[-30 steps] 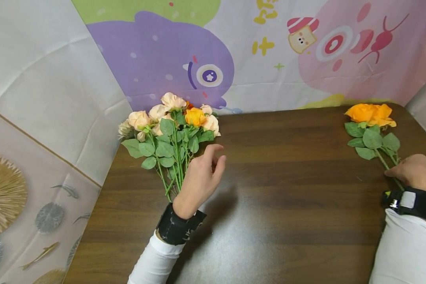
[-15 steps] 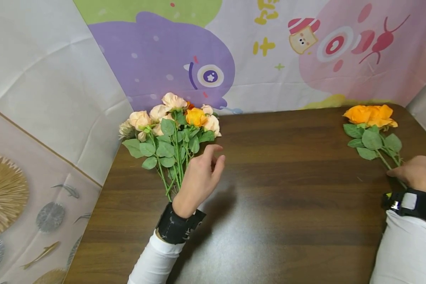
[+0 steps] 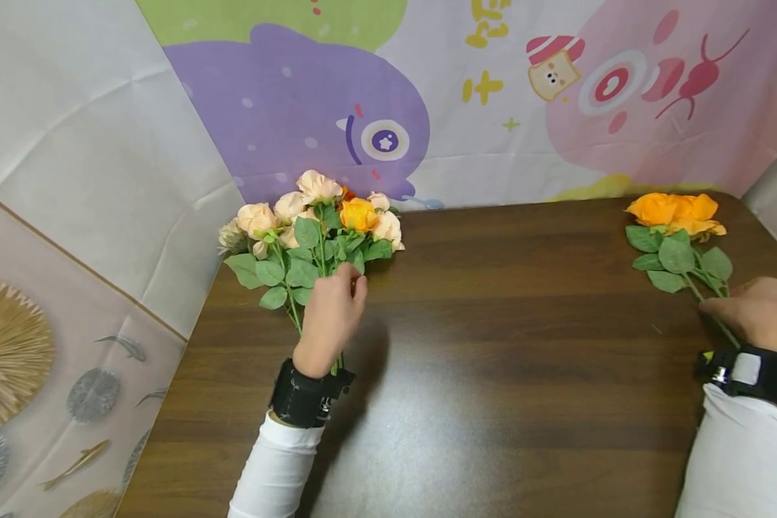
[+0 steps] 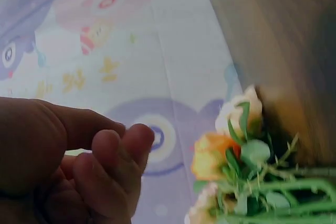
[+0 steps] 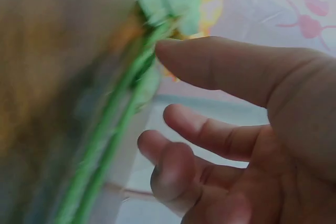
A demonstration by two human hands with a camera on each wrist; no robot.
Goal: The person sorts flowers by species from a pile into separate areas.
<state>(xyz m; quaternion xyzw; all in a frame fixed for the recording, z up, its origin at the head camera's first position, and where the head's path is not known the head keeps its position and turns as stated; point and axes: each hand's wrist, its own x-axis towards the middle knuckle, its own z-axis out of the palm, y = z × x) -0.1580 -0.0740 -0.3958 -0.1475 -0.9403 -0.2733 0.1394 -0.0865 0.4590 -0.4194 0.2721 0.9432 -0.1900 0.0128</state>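
On the table's left, my left hand [image 3: 330, 316] is over the green stems of a bunch of peach roses [image 3: 257, 219], which includes one orange rose [image 3: 358, 214]. The left wrist view shows its fingers [image 4: 118, 163] loosely bent with nothing between them; the bunch's stems [image 4: 283, 203] are apart from them. At the far right, my right hand [image 3: 760, 316] is beside the stems of orange roses [image 3: 676, 212]. Seen from the right wrist, thumb and fingers are spread apart; the thumb tip is by the two green stems [image 5: 100, 161], contact unclear.
The dark wooden table [image 3: 492, 345] stretches between the two groups of flowers. A cartoon-printed cloth [image 3: 466, 137] hangs along its back edge. To the left stands a pale panel with shell and fish prints [image 3: 97, 403].
My left hand has moved left, over the stems of the bunch. The right hand stays by the orange roses with hardly any shift. Both groups of flowers lie where they were.
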